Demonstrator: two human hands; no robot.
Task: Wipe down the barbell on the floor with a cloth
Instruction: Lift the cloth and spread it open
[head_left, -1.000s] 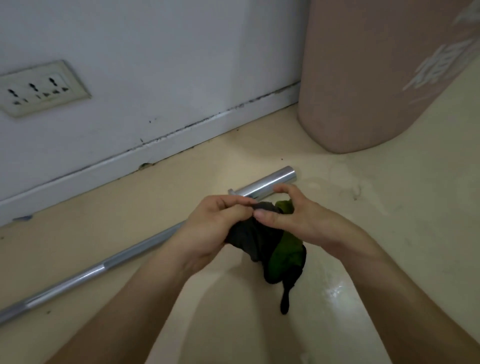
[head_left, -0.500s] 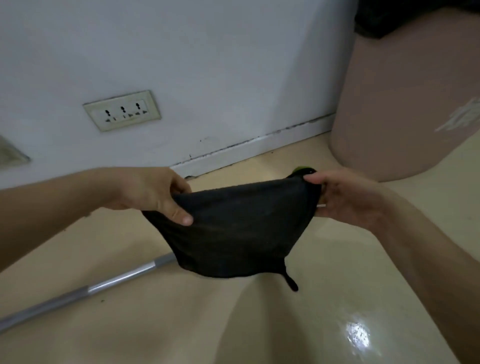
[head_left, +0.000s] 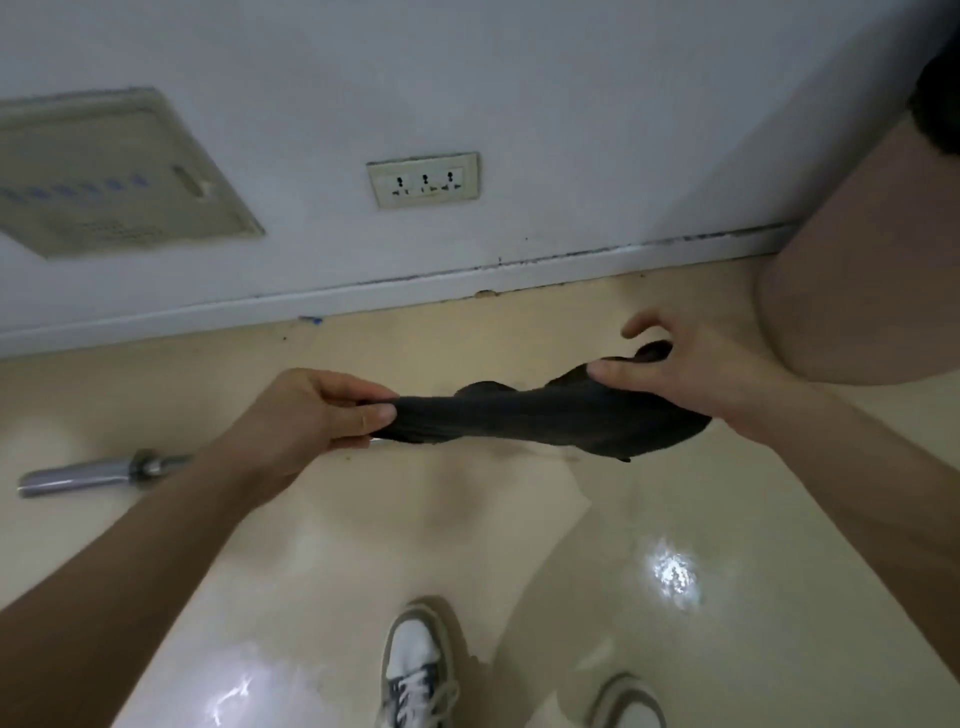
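forearms (head_left: 130, 571) bare | left hand (head_left: 311, 410) bare | right hand (head_left: 691, 374) bare | left shoe (head_left: 415, 670) white toe, grey overlays, white laces | right shoe (head_left: 628, 701) same grey-white, cut by frame edge

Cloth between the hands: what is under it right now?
Below the cloth only tan floor shows. The barbell has one end in view at left; its shaft runs behind the left hand, and the cloth, gripped also by the right hand, hides the rest.

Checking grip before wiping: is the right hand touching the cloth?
Touching. In the head view the right hand pinches one end of the cloth, thumb pressed on top.
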